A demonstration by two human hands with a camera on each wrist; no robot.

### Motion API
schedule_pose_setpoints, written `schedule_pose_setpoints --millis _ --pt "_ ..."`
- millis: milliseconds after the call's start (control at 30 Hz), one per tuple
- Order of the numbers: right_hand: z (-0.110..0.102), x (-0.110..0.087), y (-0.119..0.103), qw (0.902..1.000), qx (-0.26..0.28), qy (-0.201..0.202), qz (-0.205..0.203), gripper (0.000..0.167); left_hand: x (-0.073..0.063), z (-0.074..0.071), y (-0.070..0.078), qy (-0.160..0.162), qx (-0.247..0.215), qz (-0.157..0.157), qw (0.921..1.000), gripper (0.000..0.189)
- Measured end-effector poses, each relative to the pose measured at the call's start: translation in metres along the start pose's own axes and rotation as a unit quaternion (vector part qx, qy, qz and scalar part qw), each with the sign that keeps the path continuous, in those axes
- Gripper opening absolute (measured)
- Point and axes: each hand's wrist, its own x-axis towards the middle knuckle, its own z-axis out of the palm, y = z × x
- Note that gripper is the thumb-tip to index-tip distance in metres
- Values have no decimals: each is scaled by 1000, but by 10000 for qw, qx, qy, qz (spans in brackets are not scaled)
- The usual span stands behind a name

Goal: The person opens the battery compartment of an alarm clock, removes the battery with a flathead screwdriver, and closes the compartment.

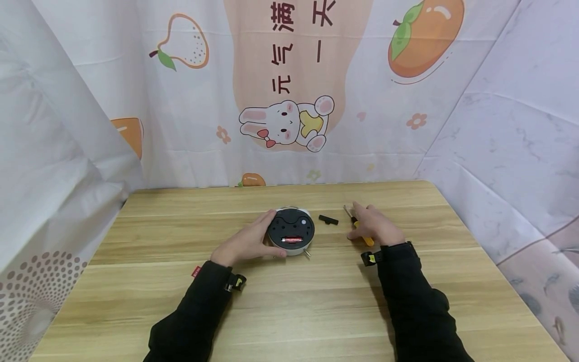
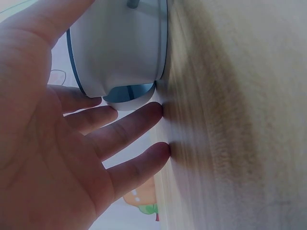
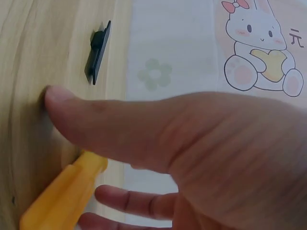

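Note:
A round alarm clock [image 1: 289,221] lies with its black back up, a red-and-white battery [image 1: 291,240] in its uncovered compartment. My left hand [image 1: 251,240] is around the clock's left side, thumb near its front edge. In the left wrist view its fingers are spread, two fingertips meeting the table and the others beside the white casing [image 2: 120,43]. Over a screwdriver [image 1: 368,241] with a yellow and black handle, my right hand [image 1: 377,226] spreads its fingers. The right wrist view shows the thumb [image 3: 110,120] stretched across above the yellow handle [image 3: 62,199], without gripping it.
A small black battery cover [image 1: 328,219] lies on the wooden table [image 1: 307,311] between the clock and the screwdriver. Behind the table's far edge hangs a printed curtain [image 1: 194,110], with pale cloth on both sides.

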Motion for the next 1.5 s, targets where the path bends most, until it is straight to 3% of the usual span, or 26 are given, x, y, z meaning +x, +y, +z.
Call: schedule_pose_setpoints --millis 67,267,367,600,767,933,1167,1200,1400,1500 --pt "-1 0 0 9999 -55 -76 -49 93 -1 0 0 0 7 -28 10000 120" --pt "-4 -1 -1 9994 88 -330 -68 56 -3 -2 -1 4 27 -100 9999 121" --pt "-3 1 -3 9988 230 -422 -8 47 -4 -3 -2 13 12 -105 9999 122" --pt "-1 3 -7 9950 694 -719 24 82 -6 -4 -4 31 26 -95 9999 121" --pt "2 5 -9 9949 714 -719 -14 72 -7 -5 -3 64 76 -118 9999 121" --pt "1 0 -6 9948 645 -782 -27 80 -5 -4 -1 28 94 -13 10000 121" --pt "-1 0 -1 9960 534 -683 -214 55 -2 -1 1 25 61 -50 10000 122" --pt "-2 0 -1 9961 518 -665 -251 58 -2 -1 1 22 70 -76 9999 123" --pt "-2 5 4 9972 609 -295 -316 71 -1 -1 3 -37 59 -54 10000 122" --pt "-3 7 5 9969 626 -23 -482 62 0 -1 3 -8 10 -2 10000 122"
